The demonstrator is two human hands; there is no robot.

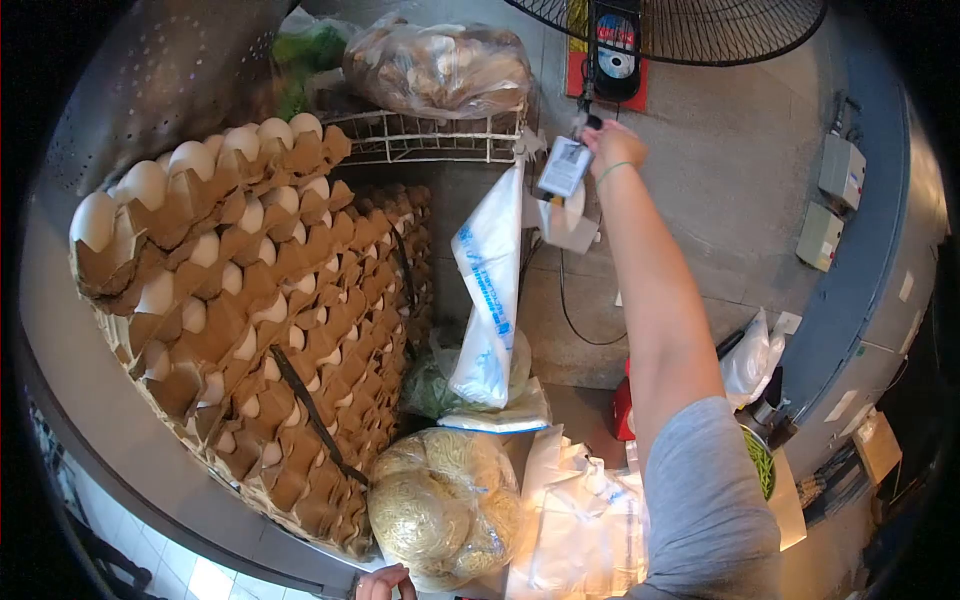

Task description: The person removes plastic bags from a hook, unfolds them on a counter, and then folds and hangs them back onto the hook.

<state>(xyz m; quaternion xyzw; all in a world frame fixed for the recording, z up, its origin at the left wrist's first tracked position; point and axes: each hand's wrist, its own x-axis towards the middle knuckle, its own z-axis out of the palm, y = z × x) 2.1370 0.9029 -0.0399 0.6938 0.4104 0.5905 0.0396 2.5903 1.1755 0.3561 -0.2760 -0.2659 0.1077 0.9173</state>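
My right hand (612, 145) is stretched far forward, its fingers closed round a small dark thing I cannot make out. Just below its fingertips hangs a small white-and-grey labelled item (565, 167), with a pale hanging piece (570, 225) behind it. At the bottom edge, my left hand (385, 583) shows only in part, its fingers curled together; what they hold, if anything, is hidden. It is nearest to a clear bag of yellowish noodles (435, 500). White plastic bags with blue print (488, 290) hang from a white wire rack (430, 140).
Stacked cardboard trays of eggs (285, 330) fill the left. A clear bag of brown food (440, 68) lies on the rack. A black wire fan guard (690, 30) crosses the top. White bags (585, 520) lie low centre; a bowl of green vegetables (758, 463) stands right of my arm.
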